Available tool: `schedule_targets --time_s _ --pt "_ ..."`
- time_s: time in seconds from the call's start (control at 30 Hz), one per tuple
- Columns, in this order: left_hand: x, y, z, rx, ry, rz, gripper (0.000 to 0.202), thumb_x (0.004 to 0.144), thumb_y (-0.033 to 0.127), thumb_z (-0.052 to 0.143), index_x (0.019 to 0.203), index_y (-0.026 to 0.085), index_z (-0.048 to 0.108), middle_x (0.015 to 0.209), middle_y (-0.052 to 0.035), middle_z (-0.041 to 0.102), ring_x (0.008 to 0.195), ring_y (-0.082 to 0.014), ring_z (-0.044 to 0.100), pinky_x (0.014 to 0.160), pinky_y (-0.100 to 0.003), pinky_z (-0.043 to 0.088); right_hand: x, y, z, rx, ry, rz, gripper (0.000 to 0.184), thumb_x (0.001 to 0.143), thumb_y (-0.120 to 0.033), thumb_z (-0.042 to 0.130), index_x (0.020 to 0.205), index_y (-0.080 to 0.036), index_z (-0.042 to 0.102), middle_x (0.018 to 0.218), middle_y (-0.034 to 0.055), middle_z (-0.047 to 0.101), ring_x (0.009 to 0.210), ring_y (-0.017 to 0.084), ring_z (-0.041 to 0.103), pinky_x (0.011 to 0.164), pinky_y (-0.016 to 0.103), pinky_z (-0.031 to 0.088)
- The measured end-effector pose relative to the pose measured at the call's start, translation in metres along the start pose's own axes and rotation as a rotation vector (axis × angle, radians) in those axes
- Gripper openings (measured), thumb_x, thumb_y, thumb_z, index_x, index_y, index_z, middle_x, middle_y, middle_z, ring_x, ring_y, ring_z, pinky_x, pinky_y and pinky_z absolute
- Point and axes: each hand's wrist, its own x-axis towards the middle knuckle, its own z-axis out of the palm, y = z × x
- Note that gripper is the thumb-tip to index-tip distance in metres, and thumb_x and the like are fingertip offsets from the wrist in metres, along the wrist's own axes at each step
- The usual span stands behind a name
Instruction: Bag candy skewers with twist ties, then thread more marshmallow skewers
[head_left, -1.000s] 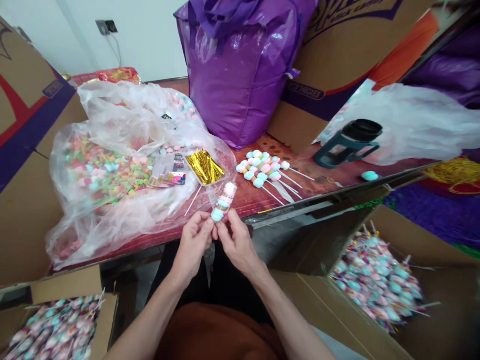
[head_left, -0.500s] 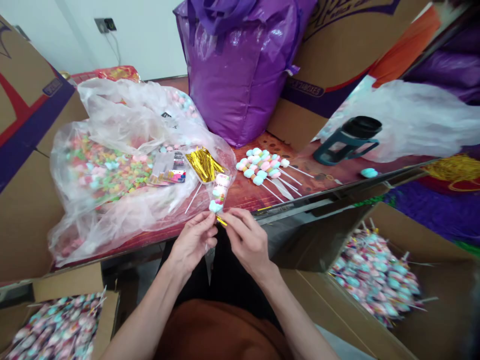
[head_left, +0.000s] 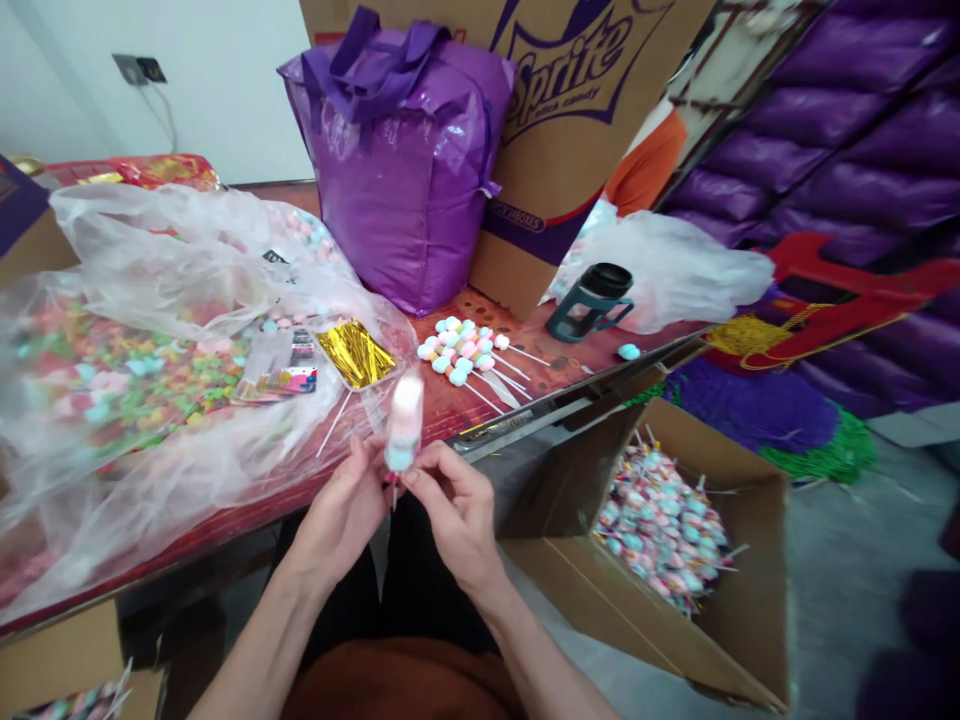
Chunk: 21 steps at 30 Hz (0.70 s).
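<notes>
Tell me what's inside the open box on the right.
The box holds a heap of pink, white and blue candies, with a few white sticks poking out. The heap hides its own lower layers and the box bottom beneath it.

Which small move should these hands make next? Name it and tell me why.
Probably carry the candy stick to the open carton on the right: the right hand seems to pinch its base, the left hand is partly open beside it, and the carton holds many like-coloured candies. Blur hides whether the base is tied, so I hold this loosely.
</notes>
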Motion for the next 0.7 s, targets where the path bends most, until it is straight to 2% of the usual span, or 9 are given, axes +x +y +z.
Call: schedule_targets --time_s 0.07,0.17,0.23,0.3,0.37,0.47,0.57,0.63,0.7 --pt "-0.004 0.001 0.003 0.206 0.016 0.154 0.050 0.083 0.067 0.063 0.078 0.019 0.076 0.108 -0.0096 0.064 0.103 -0.0237 0.058 0.089 -0.033 0.049 -0.001 -0.006 -0.010 0.073 -0.043 0.093 0.021 0.091 -0.022 0.062 0.070 -0.018 0.060 0.070 -0.0021 0.057 0.066 0.012 0.053 0.062 0.024 0.042" --pt "-0.009 -0.003 0.007 0.542 0.108 0.273 0.052 0.086 0.064 0.061 0.063 0.019 0.074 0.103 -0.0094 0.062 0.106 -0.0244 0.054 0.097 -0.033 0.043 -0.001 -0.011 -0.022 0.032 -0.002 0.078 0.020 0.090 -0.020 0.063 0.070 -0.018 0.063 0.070 -0.0023 0.058 0.067 0.012 0.054 0.065 0.024 0.042" --pt "-0.009 -0.009 0.010 0.599 0.131 0.216 0.052 0.087 0.064 0.060 0.063 0.020 0.074 0.090 -0.0074 0.063 0.095 -0.0225 0.055 0.093 -0.033 0.044 -0.004 -0.013 -0.025 -0.033 0.057 0.005 0.019 0.092 -0.019 0.062 0.073 -0.019 0.065 0.072 -0.0017 0.060 0.069 0.012 0.055 0.067 0.025 0.043" --pt "-0.007 -0.015 0.013 0.552 0.086 0.113 0.050 0.086 0.064 0.061 0.067 0.020 0.075 0.084 -0.0060 0.064 0.087 -0.0209 0.056 0.087 -0.033 0.045 -0.010 -0.014 -0.027 -0.086 0.115 -0.064 0.018 0.093 -0.017 0.060 0.077 -0.019 0.067 0.076 -0.0004 0.062 0.072 0.013 0.057 0.070 0.025 0.045" --pt "-0.003 -0.022 0.016 0.508 0.018 0.039 0.042 0.084 0.057 0.068 0.073 0.018 0.077 0.087 -0.0058 0.068 0.087 -0.0202 0.058 0.088 -0.033 0.046 -0.018 -0.013 -0.030 -0.080 0.151 -0.047 0.018 0.094 -0.019 0.057 0.081 -0.019 0.069 0.078 0.0008 0.064 0.073 0.013 0.059 0.070 0.026 0.046" --pt "0.002 -0.037 0.026 0.530 0.009 0.053 0.027 0.083 0.043 0.073 0.077 0.018 0.078 0.091 -0.0060 0.070 0.089 -0.0199 0.062 0.089 -0.031 0.047 -0.037 -0.006 -0.038 0.010 0.105 0.141 0.026 0.098 -0.029 0.053 0.084 -0.019 0.072 0.073 0.0009 0.063 0.065 0.013 0.056 0.063 0.025 0.046" --pt "0.003 -0.054 0.041 0.710 0.031 0.166 0.017 0.081 0.032 0.075 0.072 0.018 0.078 0.085 -0.0053 0.068 0.079 -0.0180 0.062 0.076 -0.029 0.048 -0.061 0.010 -0.049 0.026 0.097 0.334 0.027 0.091 -0.039 0.063 0.077 -0.017 0.072 0.064 0.0000 0.061 0.058 0.012 0.053 0.056 0.025 0.044" --pt "0.008 -0.059 0.046 0.813 -0.053 0.202 0.015 0.081 0.028 0.074 0.069 0.019 0.078 0.080 -0.0052 0.068 0.077 -0.0178 0.063 0.074 -0.029 0.049 -0.073 0.029 -0.066 0.019 0.201 0.432 0.030 0.085 -0.044 0.070 0.075 -0.017 0.073 0.061 0.0004 0.060 0.058 0.013 0.054 0.056 0.026 0.044" --pt "0.019 -0.049 0.038 0.870 -0.046 0.315 0.007 0.081 0.027 0.075 0.082 0.022 0.080 0.092 -0.0067 0.072 0.088 -0.0199 0.066 0.083 -0.031 0.050 -0.077 0.056 -0.095 0.078 0.461 0.491 0.033 0.073 -0.050 0.079 0.084 -0.019 0.076 0.068 0.0020 0.064 0.059 0.014 0.055 0.056 0.028 0.045"
